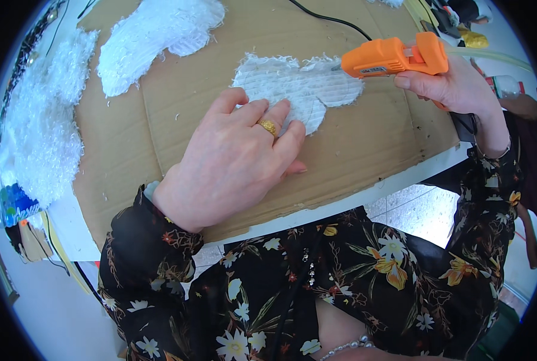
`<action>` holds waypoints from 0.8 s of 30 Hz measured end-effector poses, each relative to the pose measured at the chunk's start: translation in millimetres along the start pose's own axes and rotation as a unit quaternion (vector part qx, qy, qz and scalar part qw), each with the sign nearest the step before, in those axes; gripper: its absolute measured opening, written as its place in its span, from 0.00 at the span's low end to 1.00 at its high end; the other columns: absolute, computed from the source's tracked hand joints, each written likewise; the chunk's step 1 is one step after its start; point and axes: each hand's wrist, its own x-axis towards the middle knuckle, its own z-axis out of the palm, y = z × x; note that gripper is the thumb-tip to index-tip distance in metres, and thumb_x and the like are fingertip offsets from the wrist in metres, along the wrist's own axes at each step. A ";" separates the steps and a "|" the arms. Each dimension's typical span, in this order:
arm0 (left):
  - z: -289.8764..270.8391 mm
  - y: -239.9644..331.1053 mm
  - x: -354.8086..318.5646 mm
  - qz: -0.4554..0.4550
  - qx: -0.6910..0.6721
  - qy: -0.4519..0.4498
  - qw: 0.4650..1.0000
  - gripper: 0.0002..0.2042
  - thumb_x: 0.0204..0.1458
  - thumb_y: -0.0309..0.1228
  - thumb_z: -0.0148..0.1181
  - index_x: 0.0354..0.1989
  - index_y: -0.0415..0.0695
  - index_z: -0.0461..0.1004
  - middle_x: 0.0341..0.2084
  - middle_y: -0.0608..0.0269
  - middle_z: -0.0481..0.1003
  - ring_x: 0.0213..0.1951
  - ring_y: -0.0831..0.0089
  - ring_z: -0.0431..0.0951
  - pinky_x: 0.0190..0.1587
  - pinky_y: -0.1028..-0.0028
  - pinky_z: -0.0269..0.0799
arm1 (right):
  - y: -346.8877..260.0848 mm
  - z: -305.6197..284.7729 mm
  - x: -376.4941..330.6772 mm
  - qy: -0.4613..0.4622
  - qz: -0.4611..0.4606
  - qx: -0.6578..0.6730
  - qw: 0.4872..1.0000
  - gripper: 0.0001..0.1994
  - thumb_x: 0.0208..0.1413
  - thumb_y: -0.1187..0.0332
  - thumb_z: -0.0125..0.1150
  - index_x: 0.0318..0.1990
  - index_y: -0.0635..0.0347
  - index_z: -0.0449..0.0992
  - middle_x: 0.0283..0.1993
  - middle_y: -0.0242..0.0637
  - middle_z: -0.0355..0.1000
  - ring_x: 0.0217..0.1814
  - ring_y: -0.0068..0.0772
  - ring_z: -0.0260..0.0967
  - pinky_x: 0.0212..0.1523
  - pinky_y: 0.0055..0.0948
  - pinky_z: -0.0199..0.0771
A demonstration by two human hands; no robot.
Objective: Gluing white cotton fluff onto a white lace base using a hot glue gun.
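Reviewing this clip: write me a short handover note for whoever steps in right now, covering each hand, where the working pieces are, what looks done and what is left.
Left hand: flat, fingers spread, pressing the near edge of the white fuzzy cutout onto the cardboard sheet.
Right hand: closed around the orange glue gun, nozzle pointing left at the cutout's upper right part.
Nearby: a second white fuzzy piece lies on the cardboard's far left; loose white fluffy material sits left of the sheet.
Done: cutout laid flat on the cardboard.
Left: whether any glue is down cannot be told; the rest of the cutout seems untreated.
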 end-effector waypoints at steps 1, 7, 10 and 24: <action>1.4 -0.6 1.2 -0.002 0.000 -0.003 1.000 0.22 0.42 0.41 0.66 0.44 0.43 0.71 0.46 0.57 0.75 0.43 0.61 0.76 0.50 0.60 0.67 | -0.2 -1.8 0.0 -0.016 0.030 -0.016 0.999 0.28 0.48 0.48 0.69 0.50 0.59 0.72 0.24 0.26 0.69 0.25 0.16 0.65 0.27 0.18 0.65; 1.5 -0.3 2.3 0.027 0.030 0.034 0.999 0.19 0.47 0.42 0.61 0.41 0.40 0.71 0.41 0.52 0.76 0.38 0.65 0.75 0.47 0.63 0.66 | 31.1 -1.3 -7.0 0.053 0.013 -0.030 0.998 0.27 0.49 0.48 0.68 0.47 0.60 0.71 0.24 0.26 0.69 0.25 0.16 0.64 0.26 0.20 0.64; -4.1 2.4 4.2 0.001 0.015 0.002 1.000 0.22 0.43 0.41 0.66 0.44 0.43 0.72 0.46 0.57 0.76 0.44 0.61 0.76 0.51 0.60 0.67 | 25.9 -2.1 -11.9 0.071 0.008 -0.014 0.997 0.26 0.48 0.48 0.69 0.46 0.58 0.72 0.24 0.26 0.69 0.24 0.16 0.64 0.25 0.20 0.64; 1.7 5.4 5.4 0.008 0.025 0.003 1.000 0.22 0.42 0.41 0.66 0.44 0.43 0.72 0.46 0.57 0.76 0.44 0.61 0.76 0.51 0.60 0.67 | 49.5 12.0 -10.4 0.089 -0.038 -0.066 0.993 0.25 0.49 0.48 0.67 0.46 0.56 0.74 0.27 0.28 0.70 0.24 0.18 0.64 0.27 0.21 0.64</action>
